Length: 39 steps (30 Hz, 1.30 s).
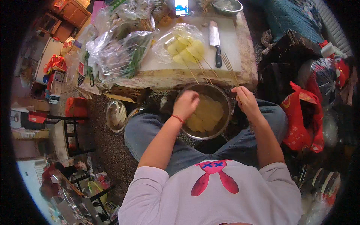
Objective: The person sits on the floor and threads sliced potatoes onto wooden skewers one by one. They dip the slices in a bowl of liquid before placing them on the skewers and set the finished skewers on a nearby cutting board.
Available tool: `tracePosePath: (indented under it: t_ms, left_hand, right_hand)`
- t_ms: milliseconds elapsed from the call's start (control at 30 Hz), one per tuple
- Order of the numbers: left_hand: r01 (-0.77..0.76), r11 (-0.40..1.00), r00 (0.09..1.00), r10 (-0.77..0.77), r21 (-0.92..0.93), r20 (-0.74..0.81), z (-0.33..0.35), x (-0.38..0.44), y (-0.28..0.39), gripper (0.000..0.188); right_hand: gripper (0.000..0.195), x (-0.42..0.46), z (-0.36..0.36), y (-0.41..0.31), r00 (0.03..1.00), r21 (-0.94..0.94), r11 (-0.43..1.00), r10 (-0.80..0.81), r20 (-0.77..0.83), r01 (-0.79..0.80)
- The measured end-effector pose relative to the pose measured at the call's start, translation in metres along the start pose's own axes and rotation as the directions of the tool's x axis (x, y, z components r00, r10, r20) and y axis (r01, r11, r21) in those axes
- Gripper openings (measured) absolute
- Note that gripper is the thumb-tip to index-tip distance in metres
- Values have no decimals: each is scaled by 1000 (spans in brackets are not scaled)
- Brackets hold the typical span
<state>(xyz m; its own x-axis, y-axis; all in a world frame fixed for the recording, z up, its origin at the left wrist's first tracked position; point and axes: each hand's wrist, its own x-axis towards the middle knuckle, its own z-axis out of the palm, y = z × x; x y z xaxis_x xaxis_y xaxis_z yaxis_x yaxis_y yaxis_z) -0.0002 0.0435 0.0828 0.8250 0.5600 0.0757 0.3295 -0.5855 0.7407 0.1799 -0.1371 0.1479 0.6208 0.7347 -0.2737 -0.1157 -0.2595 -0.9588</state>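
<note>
A steel bowl (229,112) of pale yellow slices (206,114) in liquid sits between the knees. My left hand (186,104), a red string at its wrist, is over the bowl's upper left part; its fingertips are blurred, so whether they hold a slice cannot be told. My right hand (245,100) grips several thin wooden skewers (230,69) beside the bowl's right rim, their tips pointing up toward the table. On a white cutting board (229,33), skewered pale yellow slices (187,50) lie on a clear plastic bag (161,50), sticks toward me.
A kitchen knife (215,35) lies on the board's right side. Plastic bags with green vegetables (136,60) fill the table's left. A lit phone (181,7) and a metal bowl (229,6) stand at the back. Left on the floor is a bowl of white strips (117,114); a red bag (298,121) stands right.
</note>
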Motion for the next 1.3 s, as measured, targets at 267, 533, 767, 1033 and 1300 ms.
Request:
tracePosePath:
  t_ms: [267, 533, 767, 1033, 1300]
  left_hand:
    - [49, 884, 862, -273, 465, 427, 105, -28, -54, 45]
    - [60, 834, 891, -293, 549, 348, 114, -27, -44, 32]
    - [612, 715, 788, -514, -339, 339, 80, -18, -53, 30]
    - [493, 815, 863, -413, -303, 291, 80, -35, -55, 33]
    - [386, 916, 887, -402, 112, 228, 108, -39, -90, 38]
  right_hand:
    - [18, -27, -20, 18, 995, 245, 969, 44, -86, -22]
    - [15, -14, -22, 25, 997, 279, 960, -6, -75, 27]
    - [15, -26, -15, 20, 999, 206, 978, -28, 20, 23]
    - [10, -35, -7, 13, 996, 262, 962, 58, 68, -74]
    - [11, -44, -5, 11, 996, 332, 939, 83, 41, -92]
